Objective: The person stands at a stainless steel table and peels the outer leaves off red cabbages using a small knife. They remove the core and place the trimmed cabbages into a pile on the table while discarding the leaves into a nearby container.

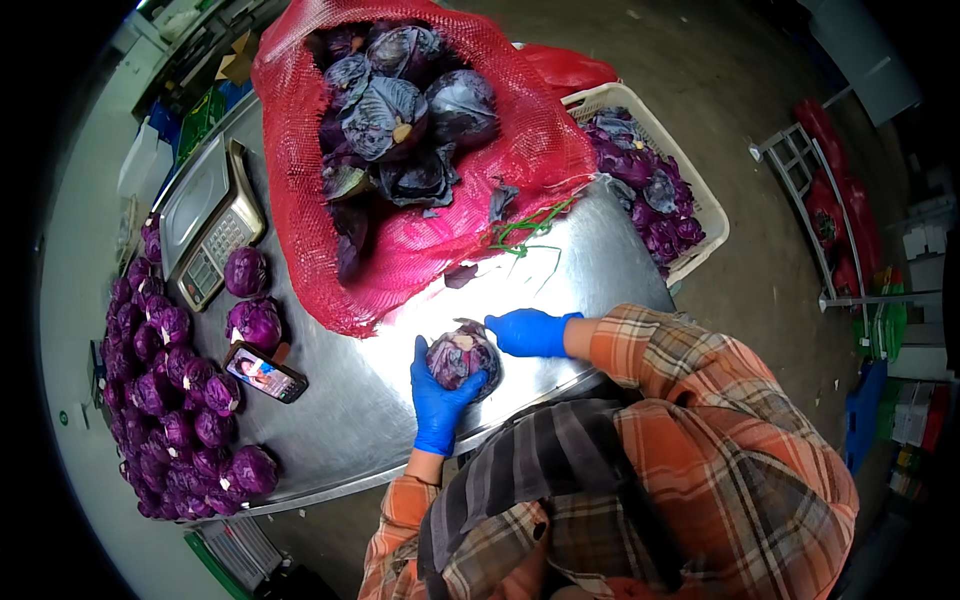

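Note:
My left hand [439,401], in a blue glove, grips a red cabbage [459,358] from its left and near side, thumb across the front. The cabbage's pale cut stem faces up, and a dark leaf edge sticks out at its top. Just to the right of it is my right hand [529,332], also gloved in blue, with its fingers curled. Whether those fingers pinch a leaf or a small tool is hidden. Beyond both hands, a red mesh sack [420,247] lies open, with several untrimmed red cabbages [386,116] inside.
The steel table [352,405] carries a pile of red cabbages [176,405] at left, a digital scale [214,240] and a smartphone [266,372] propped against a cabbage. Green twine [525,229] lies on the sack's edge. A crate [709,225] of purple leaves stands at right.

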The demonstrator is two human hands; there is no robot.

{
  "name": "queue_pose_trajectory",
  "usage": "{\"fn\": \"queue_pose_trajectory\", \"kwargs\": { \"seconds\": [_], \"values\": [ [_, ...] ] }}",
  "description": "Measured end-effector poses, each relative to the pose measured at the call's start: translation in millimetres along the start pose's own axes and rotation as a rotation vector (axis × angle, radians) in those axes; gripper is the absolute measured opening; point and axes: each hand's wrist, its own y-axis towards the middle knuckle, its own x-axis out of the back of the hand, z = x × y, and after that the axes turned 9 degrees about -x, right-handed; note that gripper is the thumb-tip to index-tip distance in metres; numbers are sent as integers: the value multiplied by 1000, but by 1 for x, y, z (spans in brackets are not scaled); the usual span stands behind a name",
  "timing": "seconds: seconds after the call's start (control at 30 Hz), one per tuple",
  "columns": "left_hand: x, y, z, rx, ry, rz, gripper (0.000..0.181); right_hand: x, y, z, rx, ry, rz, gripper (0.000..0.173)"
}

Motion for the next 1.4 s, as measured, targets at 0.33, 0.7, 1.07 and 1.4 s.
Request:
{"fn": "queue_pose_trajectory", "kwargs": {
  "seconds": [0.33,0.7,1.07,1.4],
  "values": [
    [-26,-1,-24,-219,-14,-104,117,11,-53,5,361,214,-243,55],
    [-16,-26,-2,-268,72,134,127,13,28,-57,21,236,-777,27],
    [-13,0,-24,289,-130,-277,73,24,-64,-52,2,1205,-244,34],
    [17,-10,0,231,29,32,110,-3,-39,13,144,600,138,62]
  ]
}}
